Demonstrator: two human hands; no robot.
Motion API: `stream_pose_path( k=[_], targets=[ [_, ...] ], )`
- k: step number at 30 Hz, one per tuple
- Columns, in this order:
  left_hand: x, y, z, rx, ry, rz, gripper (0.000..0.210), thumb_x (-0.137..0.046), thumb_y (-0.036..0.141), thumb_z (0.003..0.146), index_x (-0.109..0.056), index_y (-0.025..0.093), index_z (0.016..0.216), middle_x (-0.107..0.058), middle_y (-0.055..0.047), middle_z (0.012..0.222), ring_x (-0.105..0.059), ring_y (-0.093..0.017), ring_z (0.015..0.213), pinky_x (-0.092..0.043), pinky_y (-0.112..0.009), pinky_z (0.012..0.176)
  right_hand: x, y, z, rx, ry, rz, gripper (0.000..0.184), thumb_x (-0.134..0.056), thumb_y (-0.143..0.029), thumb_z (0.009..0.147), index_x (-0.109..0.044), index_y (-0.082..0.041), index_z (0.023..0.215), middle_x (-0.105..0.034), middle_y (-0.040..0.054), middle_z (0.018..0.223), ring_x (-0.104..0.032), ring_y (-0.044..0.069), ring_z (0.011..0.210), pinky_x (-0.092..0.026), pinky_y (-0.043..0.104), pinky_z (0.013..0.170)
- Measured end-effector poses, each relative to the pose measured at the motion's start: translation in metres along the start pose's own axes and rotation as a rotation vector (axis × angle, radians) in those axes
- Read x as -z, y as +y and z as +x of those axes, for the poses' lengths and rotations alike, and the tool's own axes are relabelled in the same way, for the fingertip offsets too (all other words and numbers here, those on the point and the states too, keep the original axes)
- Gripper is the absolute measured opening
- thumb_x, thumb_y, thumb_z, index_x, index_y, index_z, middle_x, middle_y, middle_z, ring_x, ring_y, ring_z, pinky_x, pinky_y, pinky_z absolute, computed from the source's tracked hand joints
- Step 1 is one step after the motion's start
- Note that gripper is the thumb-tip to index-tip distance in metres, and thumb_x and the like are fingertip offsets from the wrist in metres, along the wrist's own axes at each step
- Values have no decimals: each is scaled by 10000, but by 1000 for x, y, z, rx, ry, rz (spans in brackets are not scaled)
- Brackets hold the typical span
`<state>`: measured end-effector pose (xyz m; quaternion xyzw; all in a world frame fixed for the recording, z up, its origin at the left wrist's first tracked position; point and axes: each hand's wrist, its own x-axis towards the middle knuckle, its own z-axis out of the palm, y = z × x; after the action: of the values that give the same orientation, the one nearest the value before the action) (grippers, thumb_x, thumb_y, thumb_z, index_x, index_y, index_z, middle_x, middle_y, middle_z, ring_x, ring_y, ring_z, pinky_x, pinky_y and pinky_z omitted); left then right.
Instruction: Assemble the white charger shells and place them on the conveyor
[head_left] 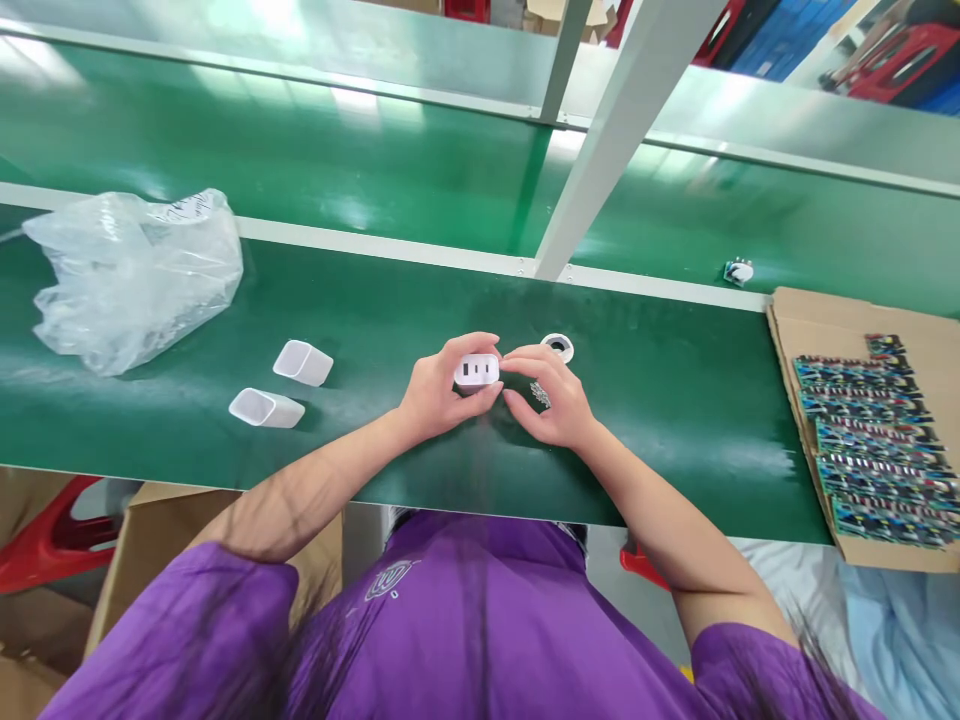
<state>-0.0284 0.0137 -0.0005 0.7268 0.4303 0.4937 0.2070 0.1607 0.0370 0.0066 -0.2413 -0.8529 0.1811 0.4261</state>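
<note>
A white USB charger (477, 371) is held up over the green bench, its face with three ports turned toward me. My left hand (448, 388) grips it from the left, fingers over the top and thumb below. At the charger's right end, the fingertips and thumb of my right hand (551, 395) close in against its edge. Behind that hand lies a white ring with a dark centre (557, 348), partly covered. A small pile of tiny metal parts (540, 394) shows between its fingers. Two hollow white charger shells (303, 363) lie on the left.
A clear plastic bag (142, 275) lies at the far left. On the right, cardboard (795, 400) carries rows of circuit boards (877, 440). A small component (739, 271) sits behind the white rail. A white post (600, 140) rises beyond my hands.
</note>
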Motion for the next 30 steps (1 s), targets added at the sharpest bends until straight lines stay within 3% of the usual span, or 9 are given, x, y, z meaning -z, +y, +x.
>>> stream_pose_path(
  k=[3,6,10,14,18,20,25,30],
  targets=[
    [1,3,2,53,2,6,380,-668,369,812,-563,207,1140,-716,-13,972,-670,-109,802,-520,-213,719,-4,2,-2,-34,-24,17,432,-596,-205,868,-464,-244,1277,-609,96,1161,-604,225,1068,-544,408,873],
    [3,8,7,204,-3,-58,318,-691,412,795,-631,206,1028,-710,-32,994,-662,-145,881,-525,-257,794,-9,3,-3,-69,-49,-24,549,-633,-287,864,-392,-277,1358,-553,108,1250,-565,252,1149,-536,446,917],
    [1,9,12,454,-9,-437,371,-736,427,753,-611,187,1007,-682,-64,1033,-639,-179,946,-526,-289,822,-17,-1,-6,-133,-32,-195,618,-658,-391,854,-358,-287,1384,-525,121,1230,-565,268,1134,-528,473,943],
    [-4,2,19,675,26,-802,361,-687,453,789,-592,178,1002,-668,-46,947,-632,-147,842,-531,-246,703,-14,1,9,-138,-2,-238,481,-634,-361,876,-435,-265,1302,-569,105,1141,-599,241,1043,-564,407,851],
    [0,-10,29,798,239,-915,236,-567,366,882,-591,178,1024,-661,-37,976,-625,-115,823,-549,-238,702,-7,25,59,-156,-121,-147,385,-629,-381,861,-501,-241,1195,-600,98,1147,-598,232,1028,-576,347,754],
    [4,-16,34,821,300,-890,230,-531,344,909,-573,182,1067,-671,-44,993,-622,-101,776,-551,-235,680,-11,46,94,-187,-192,-193,383,-645,-376,839,-530,-206,1162,-586,118,1184,-581,253,1071,-567,358,785],
    [8,-21,38,918,196,-785,207,-490,296,929,-539,167,1083,-678,-58,968,-614,-81,666,-528,-207,589,-31,109,169,-493,-254,-501,405,-614,-217,822,-535,-114,1206,-563,171,1220,-566,305,1127,-485,457,970],
    [2,-20,37,903,87,-704,163,-470,253,918,-567,152,1002,-672,-44,849,-586,-70,561,-482,-180,495,-42,141,196,-609,-331,-587,362,-675,-142,719,-602,-78,1067,-578,233,1155,-543,388,1125,-483,570,902]
  ],
)
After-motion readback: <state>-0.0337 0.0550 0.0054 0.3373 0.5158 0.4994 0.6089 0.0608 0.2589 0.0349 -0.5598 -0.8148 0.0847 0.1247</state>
